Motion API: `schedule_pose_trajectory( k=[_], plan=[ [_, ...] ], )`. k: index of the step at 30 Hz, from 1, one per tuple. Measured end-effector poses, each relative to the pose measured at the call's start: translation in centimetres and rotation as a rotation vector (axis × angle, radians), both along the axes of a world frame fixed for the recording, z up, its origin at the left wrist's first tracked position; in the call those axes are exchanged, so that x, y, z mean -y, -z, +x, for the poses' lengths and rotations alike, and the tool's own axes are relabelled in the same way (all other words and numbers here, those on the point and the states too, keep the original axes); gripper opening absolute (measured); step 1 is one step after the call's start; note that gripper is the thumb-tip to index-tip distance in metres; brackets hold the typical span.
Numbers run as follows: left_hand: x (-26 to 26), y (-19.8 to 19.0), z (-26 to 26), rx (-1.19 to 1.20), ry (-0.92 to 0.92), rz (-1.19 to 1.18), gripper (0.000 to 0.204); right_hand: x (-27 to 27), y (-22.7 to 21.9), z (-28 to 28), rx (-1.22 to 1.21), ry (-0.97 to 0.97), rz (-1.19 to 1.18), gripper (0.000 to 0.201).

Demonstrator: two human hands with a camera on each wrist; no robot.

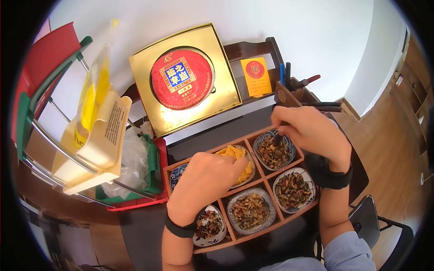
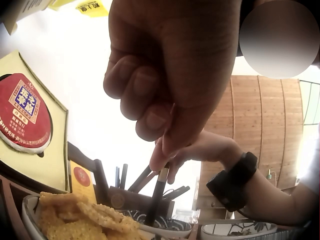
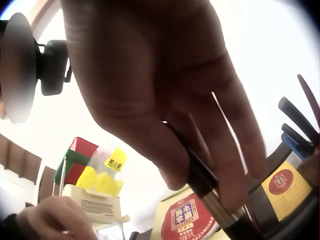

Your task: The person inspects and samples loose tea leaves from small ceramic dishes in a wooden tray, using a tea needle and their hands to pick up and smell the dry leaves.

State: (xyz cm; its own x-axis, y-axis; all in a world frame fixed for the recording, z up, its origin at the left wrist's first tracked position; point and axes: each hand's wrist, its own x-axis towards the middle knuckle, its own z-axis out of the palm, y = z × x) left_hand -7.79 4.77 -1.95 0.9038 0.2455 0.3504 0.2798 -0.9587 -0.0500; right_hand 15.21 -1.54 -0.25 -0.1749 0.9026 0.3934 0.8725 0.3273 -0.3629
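Apparently stirring, the right hand [image 1: 312, 129] pinches a dark tool [image 2: 159, 192] into the bowl [image 1: 263, 137] beneath; the left hand [image 1: 209, 175] curls, nothing visibly gripped; lifting next likely requires steadiness.

A plain black band circles the wrist of this person's left hand [image 1: 205, 180]; that of the right hand [image 1: 313, 131] wears a black strap [image 1: 337, 180] with a chunky black block [image 2: 226, 191]. The right sleeve [image 1: 348, 252] is pale blue-grey, creased.
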Motion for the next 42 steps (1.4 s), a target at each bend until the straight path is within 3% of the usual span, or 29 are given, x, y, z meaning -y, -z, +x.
schedule_pose_trajectory(
  k=[7, 12, 18, 22, 28, 30, 36, 42],
  plan=[
    [-0.1, 0.1, -0.1, -0.009, 0.0, -0.004, 0.01, 0.7, -1.2, -0.4, -0.068, -0.05, 0.112, 0.011],
    [0.0, 0.0, 0.0, -0.009, 0.003, 0.004, 0.01, -0.5, 0.8, 0.2, 0.0, -0.058, -0.049, 0.012],
    [0.0, 0.0, -0.1, -0.007, -0.003, 0.01, 0.009, 0.9, -1.2, -0.4, -0.076, -0.06, -0.027, 0.011],
    [-0.1, 0.1, -0.1, 0.002, 0.016, 0.003, 0.009, 0.2, -0.3, -0.5, -0.062, -0.063, 0.031, 0.012],
    [-0.1, -0.2, -0.2, -0.052, 0.022, 0.036, 0.01, 0.5, -1.0, -0.5, 0.01, -0.064, -0.079, 0.012],
    [-0.1, -0.3, -0.2, -0.055, 0.024, 0.034, 0.011, 0.8, -1.2, -0.6, -0.052, -0.06, 0.057, 0.011],
    [0.0, -0.3, -0.2, -0.055, 0.031, 0.048, 0.011, -0.5, 0.6, -0.6, -0.037, -0.098, -0.016, 0.01],
    [0.0, 0.0, -0.1, -0.006, 0.009, 0.016, 0.01, 0.9, -1.2, -0.1, -0.031, -0.053, 0.046, 0.009]
  ],
)
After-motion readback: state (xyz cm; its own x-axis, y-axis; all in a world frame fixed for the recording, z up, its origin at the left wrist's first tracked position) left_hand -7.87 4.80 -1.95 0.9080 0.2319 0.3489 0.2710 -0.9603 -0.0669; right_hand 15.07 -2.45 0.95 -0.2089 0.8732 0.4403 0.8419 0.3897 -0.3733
